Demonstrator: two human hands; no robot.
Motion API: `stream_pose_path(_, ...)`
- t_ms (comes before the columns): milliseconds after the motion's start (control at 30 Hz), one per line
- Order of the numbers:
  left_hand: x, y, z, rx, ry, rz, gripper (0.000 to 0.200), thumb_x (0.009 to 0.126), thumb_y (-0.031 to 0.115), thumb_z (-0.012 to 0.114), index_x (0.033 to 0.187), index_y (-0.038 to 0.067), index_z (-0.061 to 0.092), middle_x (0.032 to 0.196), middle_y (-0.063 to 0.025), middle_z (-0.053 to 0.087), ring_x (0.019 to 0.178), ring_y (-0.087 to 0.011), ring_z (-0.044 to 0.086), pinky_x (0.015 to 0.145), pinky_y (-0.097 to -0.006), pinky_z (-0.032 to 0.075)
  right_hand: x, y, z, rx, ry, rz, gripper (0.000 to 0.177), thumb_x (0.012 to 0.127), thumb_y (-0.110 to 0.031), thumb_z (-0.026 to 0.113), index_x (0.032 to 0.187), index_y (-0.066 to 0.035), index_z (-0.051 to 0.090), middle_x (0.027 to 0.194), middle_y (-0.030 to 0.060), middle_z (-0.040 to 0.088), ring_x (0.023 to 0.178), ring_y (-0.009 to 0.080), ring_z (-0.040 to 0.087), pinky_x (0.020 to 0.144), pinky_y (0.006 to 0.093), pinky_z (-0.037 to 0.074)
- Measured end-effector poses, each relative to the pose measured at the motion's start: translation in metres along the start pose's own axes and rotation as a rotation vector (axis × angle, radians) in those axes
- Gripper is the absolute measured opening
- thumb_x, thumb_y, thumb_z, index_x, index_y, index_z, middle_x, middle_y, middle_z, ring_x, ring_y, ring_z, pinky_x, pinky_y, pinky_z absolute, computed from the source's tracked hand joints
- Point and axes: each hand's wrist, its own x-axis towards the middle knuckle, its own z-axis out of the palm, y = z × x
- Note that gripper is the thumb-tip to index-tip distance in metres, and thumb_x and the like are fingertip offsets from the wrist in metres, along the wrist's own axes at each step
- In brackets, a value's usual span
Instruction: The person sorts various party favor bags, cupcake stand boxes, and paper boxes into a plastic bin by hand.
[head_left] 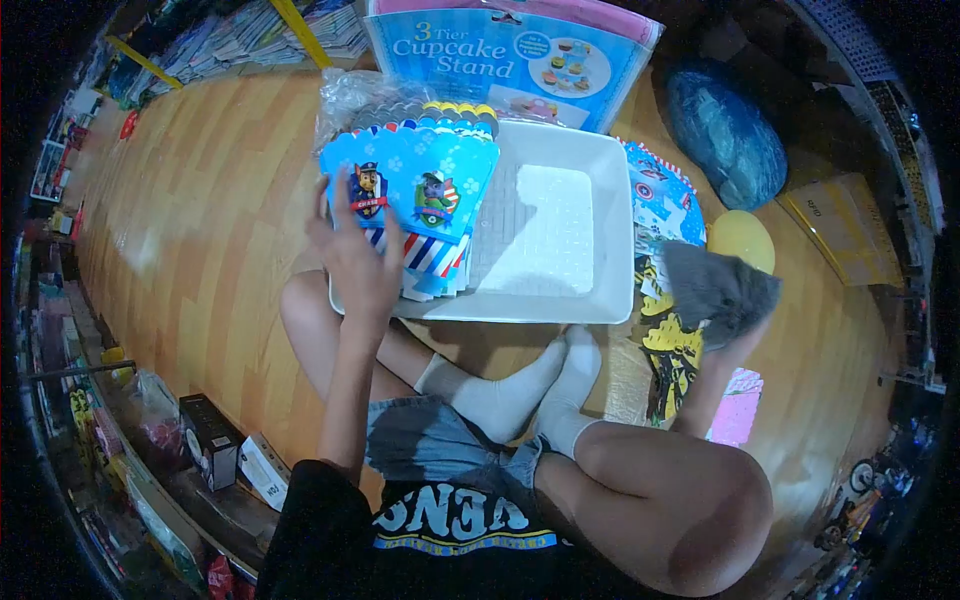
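A white plastic tray [612, 262] stands on the floor before my crossed legs. Flat blue paper party boxes [402, 215] with cartoon dogs and paw prints are stacked in its left part, above red, white and blue striped ones [440, 258]. My left hand [358, 258] lies over the left side of this stack, its fingers apart. Right of the tray, a grey cloth [718, 292] is bunched in my right hand [738, 345], covering most of the fingers. The cloth overlaps yellow and black paper pieces [672, 345] on the floor.
Behind the tray stands a blue cupcake stand package [460, 55], with clear plastic wrap [345, 100] beside it. To the right are blue printed papers [660, 200], a yellow balloon [740, 240], a blue wrapped bundle [727, 135], a cardboard box [843, 230] and a pink sheet [737, 405]. Small boxes [210, 440] line the lower left.
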Motion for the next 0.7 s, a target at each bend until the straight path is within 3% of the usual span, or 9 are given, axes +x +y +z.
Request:
stream_pose_path(133, 0.029, 0.029, 0.012, 0.165, -0.176, 0.300, 0.062, 0.074, 0.033, 0.061, 0.126, 0.008, 0.037, 0.126, -0.0197, 0.034, 0.120, -0.0347, 0.029, 0.097, -0.0519, 0.021, 0.057, 0.028, -0.112, 0.278, 0.183, 0.168, 0.036, 0.080, -0.019, 0.058, 0.109, -0.001, 0.048, 0.111, 0.0133, 0.051, 0.093, 0.0210, 0.055, 0.077, 0.0330, 0.046)
stream_pose_path(233, 0.047, 0.044, 0.025, 0.123, -0.361, 0.451, 0.068, 0.070, 0.034, 0.064, 0.127, 0.014, 0.036, 0.127, -0.0169, 0.034, 0.122, -0.0340, 0.028, 0.099, -0.0543, 0.017, 0.087, 0.076, -0.190, -0.204, 0.375, 0.134, 0.039, 0.075, -0.017, 0.065, 0.106, 0.001, 0.047, 0.107, 0.0134, 0.052, 0.089, 0.0186, 0.054, 0.075, 0.0313, 0.045)
stream_pose_path(333, 0.047, 0.038, 0.033, 0.215, -0.407, 0.448, 0.063, 0.067, 0.038, 0.066, 0.121, 0.012, 0.045, 0.117, -0.0187, 0.043, 0.117, -0.0336, 0.035, 0.098, -0.0536, 0.019, 0.086, 0.105, -0.229, -1.023, 0.278, -0.207, 0.039, 0.072, -0.027, 0.067, 0.092, 0.002, 0.052, 0.085, 0.0127, 0.058, 0.077, 0.0202, 0.055, 0.071, 0.0309, 0.044)
stream_pose_path(467, 0.049, 0.039, 0.026, 0.177, -0.445, 0.394, 0.059, 0.066, 0.035, 0.067, 0.118, 0.015, 0.047, 0.112, -0.0144, 0.047, 0.111, -0.0320, 0.040, 0.098, -0.0512, 0.021, 0.099, 0.130, -0.248, -1.553, -0.144, 0.450, 0.067, 0.079, -0.058, 0.043, 0.093, 0.006, 0.059, 0.091, 0.0255, 0.060, 0.086, 0.0360, 0.059, 0.074, 0.0408, 0.045)
stream_pose_path(500, 0.048, 0.039, 0.030, 0.164, -0.453, 0.398, 0.059, 0.066, 0.035, 0.067, 0.118, 0.015, 0.047, 0.112, -0.0144, 0.047, 0.111, -0.0320, 0.040, 0.098, -0.0512, 0.021, 0.101, 0.164, -0.271, -1.391, -0.138, 0.240, 0.076, 0.075, -0.064, 0.041, 0.095, 0.007, 0.059, 0.092, 0.0288, 0.058, 0.091, 0.0382, 0.057, 0.078, 0.0432, 0.043)
stream_pose_path(533, 0.048, 0.040, 0.034, 0.225, -0.431, 0.398, 0.058, 0.067, 0.035, 0.066, 0.117, 0.014, 0.047, 0.112, -0.0132, 0.047, 0.111, -0.0313, 0.040, 0.098, -0.0505, 0.021, 0.104, 0.146, -0.244, -1.571, -0.132, 0.627, 0.085, 0.071, -0.069, 0.043, 0.097, 0.010, 0.057, 0.094, 0.0322, 0.056, 0.096, 0.0388, 0.055, 0.082, 0.0429, 0.042)
stream_pose_path(600, 0.049, 0.041, 0.039, 0.290, -0.404, 0.407, 0.057, 0.068, 0.035, 0.065, 0.117, 0.013, 0.047, 0.113, -0.0119, 0.047, 0.111, -0.0306, 0.041, 0.099, -0.0499, 0.020, 0.103, 0.157, -0.232, -1.548, -0.079, 0.603, 0.092, 0.064, -0.070, 0.053, 0.104, 0.013, 0.052, 0.099, 0.0301, 0.056, 0.096, 0.0380, 0.055, 0.078, 0.0403, 0.044)
stream_pose_path(667, 0.047, 0.039, 0.045, 0.281, -0.284, 0.451, 0.057, 0.069, 0.037, 0.064, 0.116, 0.011, 0.047, 0.114, -0.0108, 0.047, 0.111, -0.0289, 0.041, 0.100, -0.0485, 0.019, 0.091, 0.163, -0.215, -1.698, 0.110, 0.175, 0.093, 0.058, -0.071, 0.058, 0.098, 0.012, 0.055, 0.091, 0.0276, 0.059, 0.093, 0.0359, 0.057, 0.077, 0.0401, 0.045)
stream_pose_path(700, 0.047, 0.036, 0.046, 0.243, -0.300, 0.432, 0.058, 0.069, 0.038, 0.063, 0.116, 0.010, 0.047, 0.115, -0.0101, 0.047, 0.111, -0.0274, 0.041, 0.100, -0.0479, 0.019, 0.090, 0.175, -0.214, -1.809, 0.404, 0.189, 0.091, 0.053, -0.072, 0.061, 0.091, 0.010, 0.059, 0.086, 0.0238, 0.061, 0.091, 0.0340, 0.058, 0.076, 0.0401, 0.046)
